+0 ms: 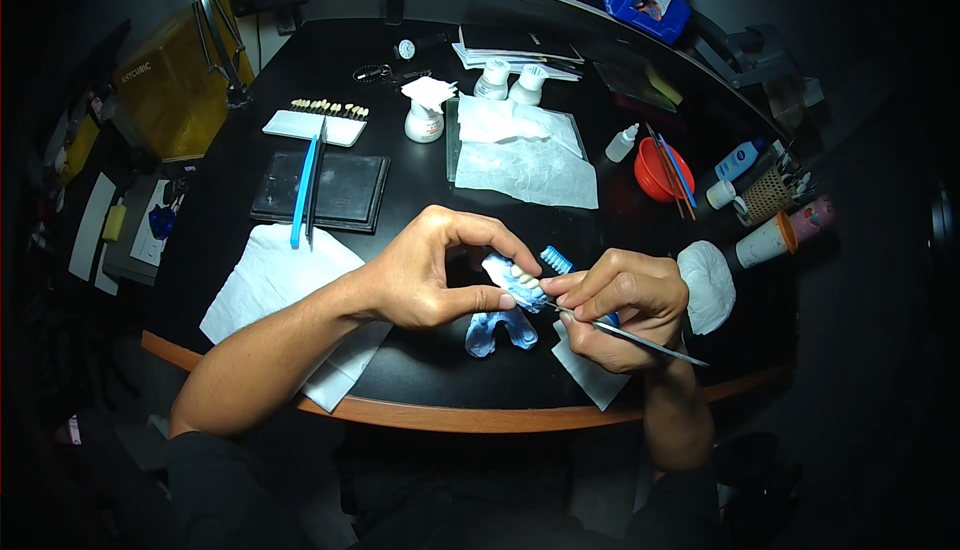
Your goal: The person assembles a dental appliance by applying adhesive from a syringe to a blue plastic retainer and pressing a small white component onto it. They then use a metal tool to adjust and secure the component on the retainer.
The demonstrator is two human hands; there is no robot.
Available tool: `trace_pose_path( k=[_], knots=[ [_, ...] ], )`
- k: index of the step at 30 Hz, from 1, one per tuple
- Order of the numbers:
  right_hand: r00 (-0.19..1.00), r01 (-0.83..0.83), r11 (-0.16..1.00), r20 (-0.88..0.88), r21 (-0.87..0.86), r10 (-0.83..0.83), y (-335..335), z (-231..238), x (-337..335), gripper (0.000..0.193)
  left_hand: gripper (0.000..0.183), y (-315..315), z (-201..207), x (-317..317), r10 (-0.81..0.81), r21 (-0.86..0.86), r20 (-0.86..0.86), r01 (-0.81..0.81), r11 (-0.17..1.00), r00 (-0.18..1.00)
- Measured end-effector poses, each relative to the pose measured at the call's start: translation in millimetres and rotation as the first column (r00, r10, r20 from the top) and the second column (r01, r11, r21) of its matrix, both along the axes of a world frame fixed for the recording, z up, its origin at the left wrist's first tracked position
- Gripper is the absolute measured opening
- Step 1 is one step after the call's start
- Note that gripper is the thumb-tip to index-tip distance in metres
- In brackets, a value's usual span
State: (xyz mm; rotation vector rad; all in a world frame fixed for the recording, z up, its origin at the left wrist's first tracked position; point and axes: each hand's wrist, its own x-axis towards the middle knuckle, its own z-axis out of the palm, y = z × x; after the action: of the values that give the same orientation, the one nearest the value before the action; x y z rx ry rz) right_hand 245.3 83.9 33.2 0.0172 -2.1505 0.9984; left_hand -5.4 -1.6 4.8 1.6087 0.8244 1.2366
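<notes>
Above the middle of the black desk, my left hand (440, 270) grips a blue-and-white dental model (512, 278) between thumb and fingers. Several cream teeth show along its edge. My right hand (628, 308) pinches a slim metal dental instrument (655, 347) like a pen, its tip against or very close to the model near the teeth. Just below, a blue horseshoe-shaped dental arch model (484, 335) lies on the desk, partly covered by the held one. A blue ridged piece (556, 260), perhaps a brush head, shows behind my right fingers.
Paper towels (290, 265) lie under my left forearm. Blue tweezers (302, 195) rest across a black flat box (345, 190), near a tooth shade rack (315, 128). Farther back stand white jars (424, 125) and a paper-covered tray (525, 170). A red bowl (652, 172) holds brushes at right.
</notes>
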Motion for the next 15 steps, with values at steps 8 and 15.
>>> trace_pose_path(
  k=[8,15],
  knots=[
    [1.000,0.026,1.000,0.003,0.008,-0.026,-1.3,2.3,0.3,0.015,0.030,0.6,0.0,-0.1,0.012,0.031,-0.039,-0.010,0.999,0.999],
    [0.999,0.027,0.999,-0.047,-0.034,-0.028,-2.1,0.1,-2.6,0.016,0.029,0.7,0.6,-0.1,0.041,0.090,-0.083,-0.034,0.995,0.996]
  ],
)
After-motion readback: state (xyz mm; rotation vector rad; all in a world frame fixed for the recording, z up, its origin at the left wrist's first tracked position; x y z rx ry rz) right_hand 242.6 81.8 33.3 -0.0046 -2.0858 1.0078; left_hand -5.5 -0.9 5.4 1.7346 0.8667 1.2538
